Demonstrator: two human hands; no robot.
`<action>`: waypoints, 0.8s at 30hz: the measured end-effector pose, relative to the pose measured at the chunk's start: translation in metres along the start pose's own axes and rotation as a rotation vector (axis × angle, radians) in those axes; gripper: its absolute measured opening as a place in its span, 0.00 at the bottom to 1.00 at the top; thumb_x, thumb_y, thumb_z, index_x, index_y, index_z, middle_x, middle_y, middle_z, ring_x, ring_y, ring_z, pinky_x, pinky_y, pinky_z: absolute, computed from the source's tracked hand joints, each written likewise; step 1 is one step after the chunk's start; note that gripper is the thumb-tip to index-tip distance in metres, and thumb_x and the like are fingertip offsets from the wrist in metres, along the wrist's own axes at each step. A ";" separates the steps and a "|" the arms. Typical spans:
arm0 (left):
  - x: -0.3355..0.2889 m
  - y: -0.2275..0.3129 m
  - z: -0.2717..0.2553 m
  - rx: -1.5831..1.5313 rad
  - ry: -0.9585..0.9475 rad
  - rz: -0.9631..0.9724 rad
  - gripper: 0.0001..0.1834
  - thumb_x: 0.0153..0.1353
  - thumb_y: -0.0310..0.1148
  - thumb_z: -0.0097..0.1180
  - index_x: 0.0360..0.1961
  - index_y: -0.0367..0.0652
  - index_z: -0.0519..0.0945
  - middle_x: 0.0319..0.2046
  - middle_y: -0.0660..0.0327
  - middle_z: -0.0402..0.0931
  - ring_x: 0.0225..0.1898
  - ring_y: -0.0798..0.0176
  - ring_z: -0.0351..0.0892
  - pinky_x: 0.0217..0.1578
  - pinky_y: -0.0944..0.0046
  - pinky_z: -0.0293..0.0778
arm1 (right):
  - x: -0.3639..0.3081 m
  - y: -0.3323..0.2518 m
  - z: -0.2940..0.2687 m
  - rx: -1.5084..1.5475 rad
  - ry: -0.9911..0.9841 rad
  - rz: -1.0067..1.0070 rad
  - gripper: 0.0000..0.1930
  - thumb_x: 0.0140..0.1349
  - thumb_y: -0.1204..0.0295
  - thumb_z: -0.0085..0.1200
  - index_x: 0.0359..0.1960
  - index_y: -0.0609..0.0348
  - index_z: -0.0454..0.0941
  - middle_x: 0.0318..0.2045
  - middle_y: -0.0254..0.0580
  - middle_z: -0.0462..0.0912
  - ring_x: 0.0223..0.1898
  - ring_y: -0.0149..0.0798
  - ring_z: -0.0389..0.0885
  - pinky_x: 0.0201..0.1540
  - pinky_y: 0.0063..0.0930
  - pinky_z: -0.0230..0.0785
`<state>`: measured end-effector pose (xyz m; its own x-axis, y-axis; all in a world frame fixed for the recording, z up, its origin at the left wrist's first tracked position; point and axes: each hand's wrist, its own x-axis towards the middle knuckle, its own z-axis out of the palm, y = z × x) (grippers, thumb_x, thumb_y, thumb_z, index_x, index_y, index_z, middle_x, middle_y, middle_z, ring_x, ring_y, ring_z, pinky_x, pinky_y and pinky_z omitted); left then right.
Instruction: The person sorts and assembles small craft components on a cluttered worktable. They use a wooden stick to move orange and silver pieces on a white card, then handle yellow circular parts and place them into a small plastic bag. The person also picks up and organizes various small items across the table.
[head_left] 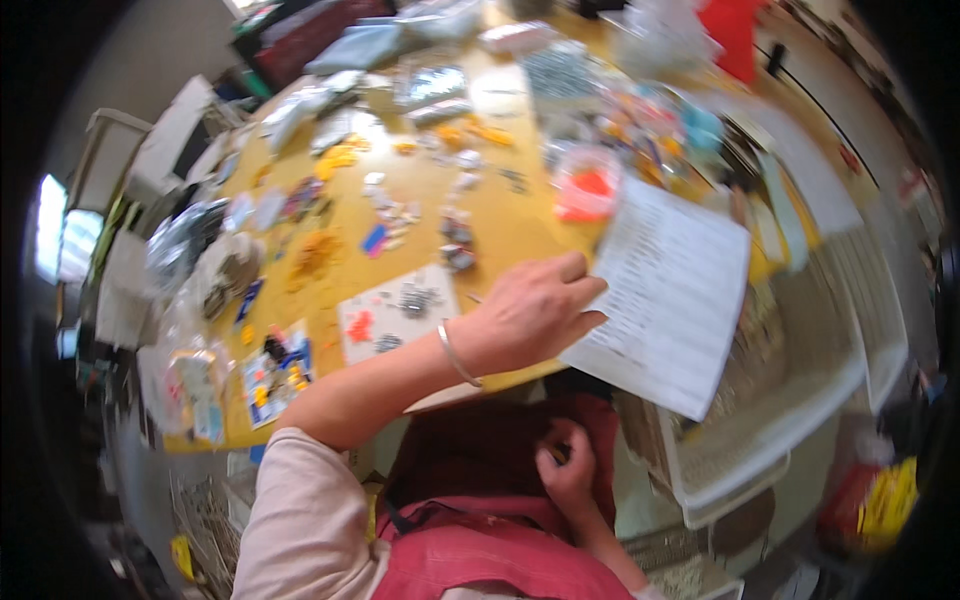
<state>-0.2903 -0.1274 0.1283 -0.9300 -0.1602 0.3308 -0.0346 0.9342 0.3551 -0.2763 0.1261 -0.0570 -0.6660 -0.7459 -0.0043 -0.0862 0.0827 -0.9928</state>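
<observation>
My left arm, with a bracelet at the wrist, reaches across to the right over the table's near edge. My left hand [535, 312] is closed, its fingers pinching the left side of a printed white sheet of paper [672, 290]. The sheet tilts out past the table edge, over a white basket. Low in front of the red apron [490, 540], my right hand [567, 465] is curled shut; what lies in its fingers, if anything, is too blurred to make out. Left of my left hand, a pale board [395, 290] bears small dark metal bits and orange pieces [360, 325].
The yellow table [400, 180] carries many small parts, yellow pieces [318, 252] and clear bags. A tub of orange pieces [587, 185] stands beside the sheet. White plastic baskets [775, 440] are at the right, boxes [165, 155] at the left.
</observation>
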 end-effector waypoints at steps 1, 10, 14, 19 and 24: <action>-0.009 -0.013 -0.009 -0.012 0.025 -0.058 0.13 0.64 0.34 0.67 0.48 0.44 0.84 0.39 0.55 0.77 0.40 0.46 0.81 0.41 0.51 0.78 | 0.001 0.000 0.000 -0.021 -0.009 -0.053 0.22 0.58 0.79 0.64 0.55 0.61 0.78 0.38 0.44 0.83 0.40 0.40 0.84 0.46 0.34 0.79; -0.087 -0.245 -0.099 -0.042 0.432 -0.755 0.08 0.64 0.32 0.65 0.38 0.39 0.88 0.31 0.55 0.89 0.31 0.62 0.88 0.37 0.60 0.82 | 0.004 -0.005 0.003 -0.047 -0.030 -0.102 0.23 0.57 0.81 0.66 0.55 0.61 0.77 0.34 0.40 0.81 0.36 0.37 0.82 0.43 0.33 0.76; -0.099 -0.314 -0.117 0.176 0.320 -0.923 0.13 0.61 0.37 0.72 0.38 0.36 0.89 0.31 0.57 0.88 0.32 0.66 0.85 0.36 0.61 0.81 | 0.007 -0.005 0.008 -0.022 -0.030 -0.066 0.23 0.57 0.81 0.66 0.55 0.60 0.77 0.34 0.40 0.81 0.37 0.38 0.82 0.44 0.34 0.76; -0.084 -0.337 -0.103 0.127 0.275 -1.060 0.18 0.55 0.43 0.76 0.36 0.38 0.90 0.35 0.53 0.89 0.38 0.57 0.88 0.43 0.58 0.82 | 0.008 -0.003 0.010 -0.061 -0.026 -0.077 0.24 0.57 0.81 0.67 0.56 0.60 0.77 0.34 0.40 0.81 0.37 0.39 0.82 0.45 0.34 0.76; -0.078 -0.343 -0.104 0.129 0.247 -1.066 0.18 0.50 0.40 0.78 0.34 0.39 0.87 0.34 0.52 0.89 0.38 0.55 0.89 0.44 0.57 0.83 | 0.009 -0.003 0.012 -0.088 -0.023 -0.101 0.24 0.57 0.81 0.67 0.56 0.60 0.77 0.35 0.40 0.81 0.37 0.39 0.82 0.45 0.34 0.75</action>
<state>-0.1677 -0.4683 0.0714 -0.3025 -0.9498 0.0797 -0.8273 0.3031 0.4729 -0.2728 0.1116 -0.0558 -0.6339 -0.7681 0.0912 -0.2170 0.0634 -0.9741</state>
